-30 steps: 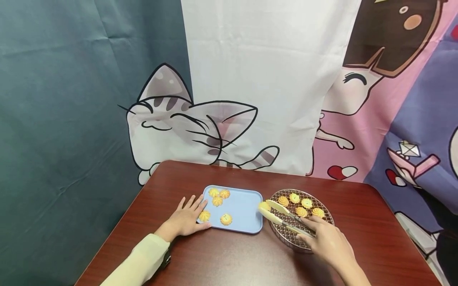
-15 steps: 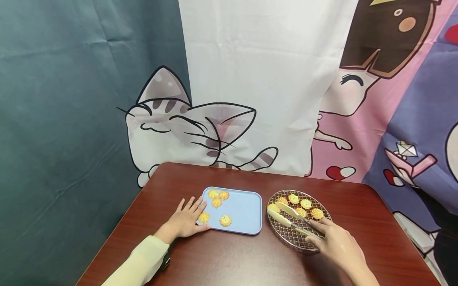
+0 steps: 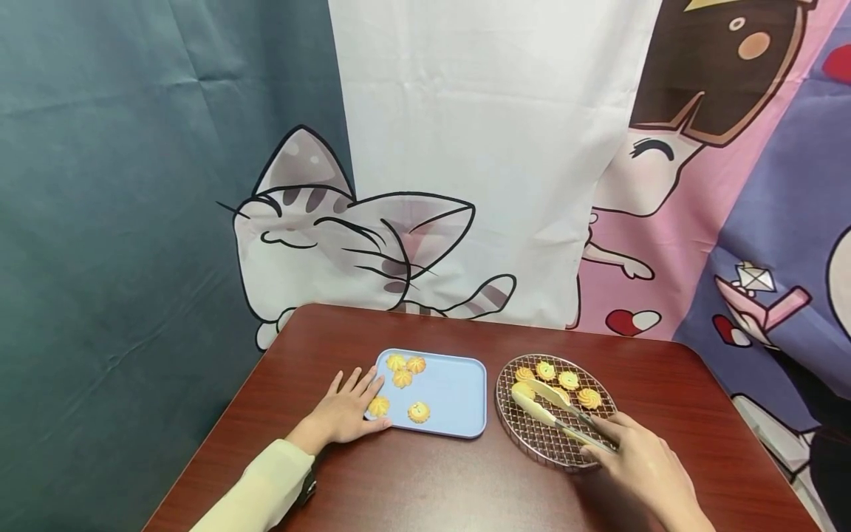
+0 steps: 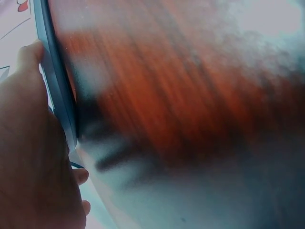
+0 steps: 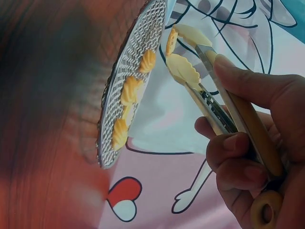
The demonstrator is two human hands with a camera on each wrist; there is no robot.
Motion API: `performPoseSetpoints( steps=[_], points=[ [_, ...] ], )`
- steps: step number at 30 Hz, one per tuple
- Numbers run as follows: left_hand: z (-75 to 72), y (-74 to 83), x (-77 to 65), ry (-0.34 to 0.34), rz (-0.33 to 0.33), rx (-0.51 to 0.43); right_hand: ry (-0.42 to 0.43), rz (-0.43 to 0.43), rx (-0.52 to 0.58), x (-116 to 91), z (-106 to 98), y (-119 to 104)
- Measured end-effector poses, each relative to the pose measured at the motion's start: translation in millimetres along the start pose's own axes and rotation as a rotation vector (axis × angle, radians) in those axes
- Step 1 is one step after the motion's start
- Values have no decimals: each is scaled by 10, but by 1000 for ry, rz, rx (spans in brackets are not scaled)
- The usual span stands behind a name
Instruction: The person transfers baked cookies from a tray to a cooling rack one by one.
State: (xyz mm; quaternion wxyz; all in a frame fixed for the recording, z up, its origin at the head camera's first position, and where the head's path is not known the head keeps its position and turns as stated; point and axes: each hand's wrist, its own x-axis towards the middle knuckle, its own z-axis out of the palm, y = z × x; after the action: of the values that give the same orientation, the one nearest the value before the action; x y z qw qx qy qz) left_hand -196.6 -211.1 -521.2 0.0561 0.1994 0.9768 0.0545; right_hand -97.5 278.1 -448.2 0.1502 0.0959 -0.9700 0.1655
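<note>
With right hand (image 3: 643, 454), lower right, gripping tongs (image 5: 232, 101) around cookie (image 5: 172, 43) over wire rack (image 3: 540, 443); with spread left hand (image 3: 342, 414), lower left, touching blue tray (image 3: 455, 391).

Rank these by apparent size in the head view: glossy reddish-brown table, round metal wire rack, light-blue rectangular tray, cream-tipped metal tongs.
1. Table, by far.
2. Wire rack and tray: too alike in extent to rank apart.
3. Tongs, partly covered by the right hand.
</note>
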Motion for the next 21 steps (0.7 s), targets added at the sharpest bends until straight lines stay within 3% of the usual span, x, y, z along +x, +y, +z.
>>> performPoseSetpoints(
  steps=[21],
  points=[
    [-23,24,-1,-27,-29,17,-38,39,1,-2,92,176]
  ],
)
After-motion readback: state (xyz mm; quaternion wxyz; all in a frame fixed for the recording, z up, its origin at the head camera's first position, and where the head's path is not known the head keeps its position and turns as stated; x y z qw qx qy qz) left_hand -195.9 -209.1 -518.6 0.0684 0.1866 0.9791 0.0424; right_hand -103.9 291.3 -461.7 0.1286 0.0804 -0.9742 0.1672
